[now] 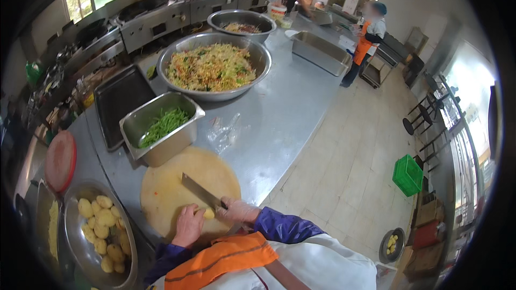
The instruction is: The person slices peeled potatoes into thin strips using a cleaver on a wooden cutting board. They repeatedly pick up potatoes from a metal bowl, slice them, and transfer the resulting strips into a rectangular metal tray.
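Note:
On the round cutting board (169, 193), my left hand (189, 224) holds a peeled potato (209, 213) with its fingers over one end. The gloved right hand (238, 210) is closed round the handle of a cleaver (200, 190), whose blade reaches out over the board beside the potato. Left of the board stands a metal bowl (131, 264) of peeled potatoes (105, 217). A deep steel pan (161, 155) with cut green vegetables (167, 126) touches or overhangs the board's far edge.
A large steel bowl (264, 74) of shredded vegetables, a second bowl (266, 28), a dark tray (121, 100), a crumpled plastic bag (225, 133) and an empty steel pan (320, 54) stand on the metal table (282, 121). Two people are at the far end. A green crate (408, 175) lies on the floor.

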The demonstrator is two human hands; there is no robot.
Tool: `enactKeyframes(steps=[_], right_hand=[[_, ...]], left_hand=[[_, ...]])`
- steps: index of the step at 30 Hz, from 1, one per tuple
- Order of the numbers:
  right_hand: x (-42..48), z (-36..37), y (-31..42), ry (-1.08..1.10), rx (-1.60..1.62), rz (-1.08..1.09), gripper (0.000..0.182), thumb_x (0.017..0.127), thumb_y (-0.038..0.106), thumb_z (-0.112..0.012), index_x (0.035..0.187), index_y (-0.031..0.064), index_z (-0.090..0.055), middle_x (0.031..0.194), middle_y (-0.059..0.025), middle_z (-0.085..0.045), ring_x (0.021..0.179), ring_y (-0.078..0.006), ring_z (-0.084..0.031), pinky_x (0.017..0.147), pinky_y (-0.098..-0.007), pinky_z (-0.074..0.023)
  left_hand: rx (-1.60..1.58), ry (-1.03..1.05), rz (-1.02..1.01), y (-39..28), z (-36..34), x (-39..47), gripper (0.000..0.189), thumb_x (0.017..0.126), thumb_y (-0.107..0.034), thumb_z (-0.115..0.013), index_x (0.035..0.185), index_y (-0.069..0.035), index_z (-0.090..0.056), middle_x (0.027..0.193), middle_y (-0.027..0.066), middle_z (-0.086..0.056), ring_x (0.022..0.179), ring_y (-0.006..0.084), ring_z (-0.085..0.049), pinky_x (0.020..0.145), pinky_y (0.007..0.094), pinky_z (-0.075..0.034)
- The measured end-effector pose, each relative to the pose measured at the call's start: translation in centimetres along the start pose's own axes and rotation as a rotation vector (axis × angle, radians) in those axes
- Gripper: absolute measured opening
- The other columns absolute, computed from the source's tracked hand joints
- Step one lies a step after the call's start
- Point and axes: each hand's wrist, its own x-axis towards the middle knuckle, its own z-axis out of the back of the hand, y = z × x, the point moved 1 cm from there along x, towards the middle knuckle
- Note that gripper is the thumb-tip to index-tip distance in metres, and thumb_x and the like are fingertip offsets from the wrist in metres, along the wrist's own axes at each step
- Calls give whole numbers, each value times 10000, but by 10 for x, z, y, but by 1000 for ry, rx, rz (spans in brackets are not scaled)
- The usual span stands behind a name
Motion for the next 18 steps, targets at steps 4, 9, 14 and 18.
enactKeyframes(steps=[4,9,14,18], right_hand=[[19,-33,-87,-139,-653,685,350,984,306,-525,1227,62,-585,1143,-238,-618,1010,-390,-630,874,-455,-530],[-43,16,-18,-159,-2,101,276,957,273,-594,1060,17,-609,842,-257,-655,824,-454,-642,717,-479,-511],[-51,20,-16,-84,-8,33,268,952,260,-588,1056,14,-610,930,-257,-668,895,-460,-635,741,-479,-514],[-56,16,-5,-121,-27,46,270,949,253,-589,1045,2,-610,927,-263,-663,888,-462,-634,741,-476,-514]], left_hand=[[-40,-222,-51,11,-53,-20,238,865,-88,-632,1092,-17,-643,1222,212,-574,1144,406,-544,968,460,-480],[-166,-383,-21,5,-52,-24,231,852,-84,-626,1079,-43,-636,1164,130,-602,1104,325,-594,900,393,-523],[-117,-265,135,-16,-35,-17,314,795,-73,-694,1104,-51,-644,1134,105,-609,1084,294,-601,856,375,-533],[-69,-268,76,-12,-34,-15,321,779,-80,-709,1092,-53,-644,1138,106,-608,1089,290,-597,862,368,-531]])
